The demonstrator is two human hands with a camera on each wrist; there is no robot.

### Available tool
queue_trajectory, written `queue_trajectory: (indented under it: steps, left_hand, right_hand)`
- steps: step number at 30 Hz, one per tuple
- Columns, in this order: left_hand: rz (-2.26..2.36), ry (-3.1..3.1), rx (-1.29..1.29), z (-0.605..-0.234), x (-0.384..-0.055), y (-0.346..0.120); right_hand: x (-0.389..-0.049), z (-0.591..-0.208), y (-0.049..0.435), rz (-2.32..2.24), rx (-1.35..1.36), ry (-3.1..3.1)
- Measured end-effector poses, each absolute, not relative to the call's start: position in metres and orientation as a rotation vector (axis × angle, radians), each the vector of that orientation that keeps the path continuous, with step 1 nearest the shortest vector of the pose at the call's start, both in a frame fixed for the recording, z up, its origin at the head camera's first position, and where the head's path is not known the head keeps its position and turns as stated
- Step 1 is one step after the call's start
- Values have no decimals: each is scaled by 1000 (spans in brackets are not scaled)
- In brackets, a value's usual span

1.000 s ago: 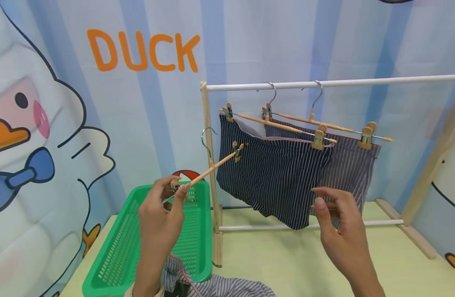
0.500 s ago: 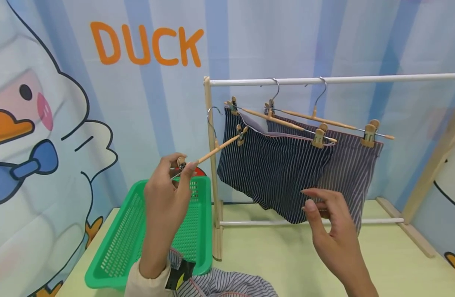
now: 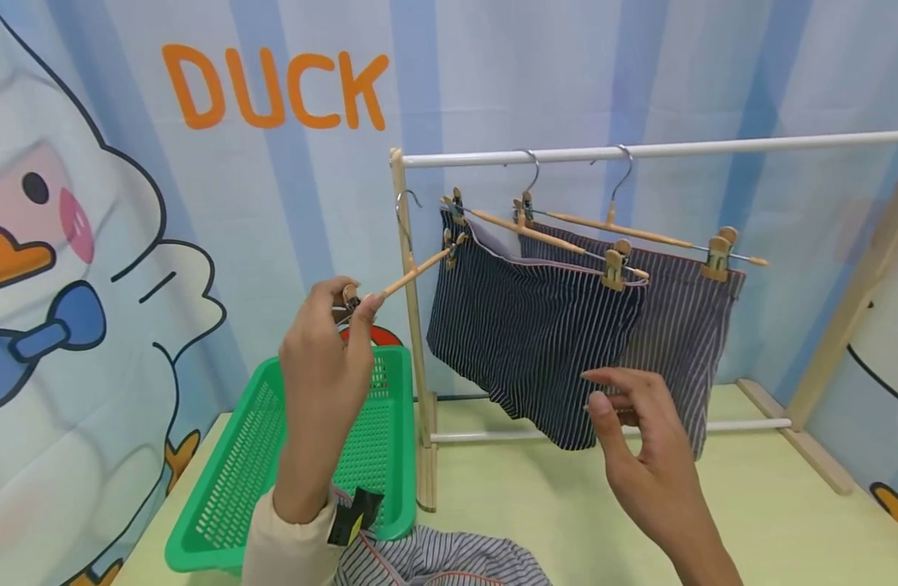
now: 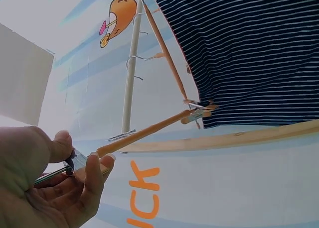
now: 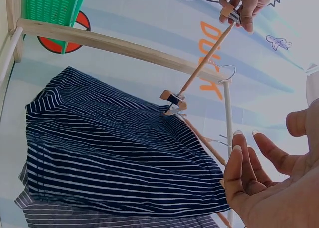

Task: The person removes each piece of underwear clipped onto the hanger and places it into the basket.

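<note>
My left hand (image 3: 327, 358) grips one clip end of a wooden trouser hanger (image 3: 412, 274). Its metal hook points up beside the rack's left post, and its far clip overlaps the dark shorts in the head view. In the left wrist view the thumb and fingers close round the near clip (image 4: 75, 163). My right hand (image 3: 642, 448) holds nothing, its fingers loosely bent in front of the shorts. Navy striped shorts (image 3: 529, 325) hang by two clips from a second hanger (image 3: 551, 238). Behind them, greyish-purple striped shorts (image 3: 683, 342) hang from a third hanger (image 3: 632, 228).
A white rail (image 3: 712, 149) on wooden posts carries the two loaded hangers. At the left stands a green plastic basket (image 3: 229, 480). Grey striped cloth (image 3: 456, 561) lies on the pale yellow table (image 3: 551, 513) at the front. A duck-print curtain (image 3: 287, 212) backs everything.
My left hand has raised the hanger, bringing its hook closer to rail height. My right hand has shifted slightly left, still holding nothing. The hung shorts sway little.
</note>
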State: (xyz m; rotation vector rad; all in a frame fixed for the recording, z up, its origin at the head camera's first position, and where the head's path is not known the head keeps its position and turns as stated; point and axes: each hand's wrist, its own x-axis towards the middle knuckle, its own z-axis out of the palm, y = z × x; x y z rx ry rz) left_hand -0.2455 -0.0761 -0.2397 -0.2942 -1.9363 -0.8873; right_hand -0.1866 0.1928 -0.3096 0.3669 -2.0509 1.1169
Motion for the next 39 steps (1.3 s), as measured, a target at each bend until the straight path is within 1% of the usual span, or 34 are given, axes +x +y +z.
queue_trajectory:
  steps: [21,30,39]
  left_hand:
    - [-796,-1981,-346,-213,-257,-60]
    - [-697,-1947,-329,-206,-246,-55]
    - [-691,-1950,-298,-205,-240,-53]
  right_hand:
    - [-185,-304,190,1111,365,-2105]
    - [-185,-306,192,1101,365,-2130]
    - [-183,-311,193,1089,381,-2125]
